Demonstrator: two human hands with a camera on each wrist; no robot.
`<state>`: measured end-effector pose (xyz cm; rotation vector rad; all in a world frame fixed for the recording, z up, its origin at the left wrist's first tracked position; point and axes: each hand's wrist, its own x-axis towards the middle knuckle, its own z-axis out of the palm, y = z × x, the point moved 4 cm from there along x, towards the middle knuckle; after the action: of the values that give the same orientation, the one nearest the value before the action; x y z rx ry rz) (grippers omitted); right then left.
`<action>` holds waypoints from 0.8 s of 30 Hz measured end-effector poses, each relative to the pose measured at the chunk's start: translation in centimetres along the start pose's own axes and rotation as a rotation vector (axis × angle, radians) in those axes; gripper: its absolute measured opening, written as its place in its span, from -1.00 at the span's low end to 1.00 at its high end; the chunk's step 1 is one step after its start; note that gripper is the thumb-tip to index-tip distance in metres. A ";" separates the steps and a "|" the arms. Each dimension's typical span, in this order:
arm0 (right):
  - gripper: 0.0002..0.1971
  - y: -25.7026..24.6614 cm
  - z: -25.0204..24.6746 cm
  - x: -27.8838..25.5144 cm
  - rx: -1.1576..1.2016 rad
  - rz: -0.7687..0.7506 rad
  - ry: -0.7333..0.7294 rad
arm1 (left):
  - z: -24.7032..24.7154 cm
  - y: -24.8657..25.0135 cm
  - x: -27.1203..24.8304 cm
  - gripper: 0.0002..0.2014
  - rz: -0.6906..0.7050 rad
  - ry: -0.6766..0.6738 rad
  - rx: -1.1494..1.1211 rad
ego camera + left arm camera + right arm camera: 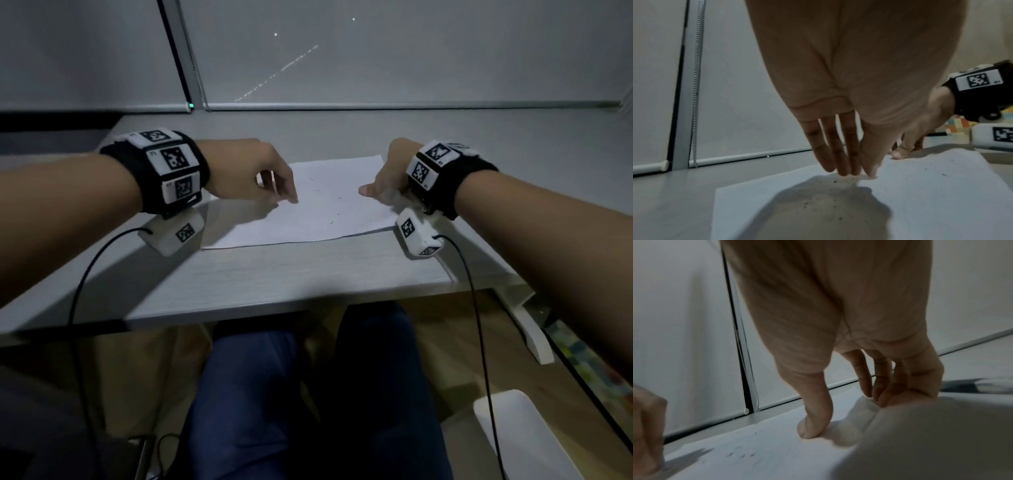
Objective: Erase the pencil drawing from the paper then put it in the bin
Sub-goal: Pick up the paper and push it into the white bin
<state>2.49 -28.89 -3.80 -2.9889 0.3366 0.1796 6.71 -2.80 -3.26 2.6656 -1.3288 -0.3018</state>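
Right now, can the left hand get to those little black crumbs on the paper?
Probably yes. The left hand is already over the paper, fingertips down at the sheet, and the dark eraser crumbs lie just under the palm with nothing lying between.

A grey desk (pixel 274 274) stands against closed grey roller blinds (pixel 411 51), dim light throughout. A dark frame (pixel 178 58) and a bead chain (pixel 695 81) run between the blinds above the desk. Below the desk lies a wooden floor (pixel 455 329), with a colourful patterned mat (pixel 596 370) to its right.
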 end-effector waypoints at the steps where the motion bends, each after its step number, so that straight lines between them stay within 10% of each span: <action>1: -0.38 0.1 0.0 0.2 0.003 0.017 -0.022 | -0.1 -0.1 -0.1 -0.80 -0.039 0.044 0.018; 9: -0.30 1.4 0.3 -0.2 0.100 0.071 -0.069 | 0.3 -0.9 -1.5 -0.71 -0.296 0.159 -0.089; 13: -0.35 1.5 0.3 -0.9 0.148 0.030 -0.096 | -0.5 -3.2 -2.4 -0.57 -0.653 0.336 -0.079; 16: -0.47 0.7 0.4 -1.2 0.163 0.042 -0.171 | 0.4 -4.2 -3.5 -0.33 -0.939 0.250 -0.153; 24: -0.59 2.1 0.7 -0.5 0.272 0.069 -0.102 | 0.9 -3.8 -5.0 -0.16 -1.089 0.118 -0.444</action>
<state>1.49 -30.74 -4.64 -2.6912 0.4164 0.2686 6.47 3.42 -4.39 2.6405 0.3140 -0.4555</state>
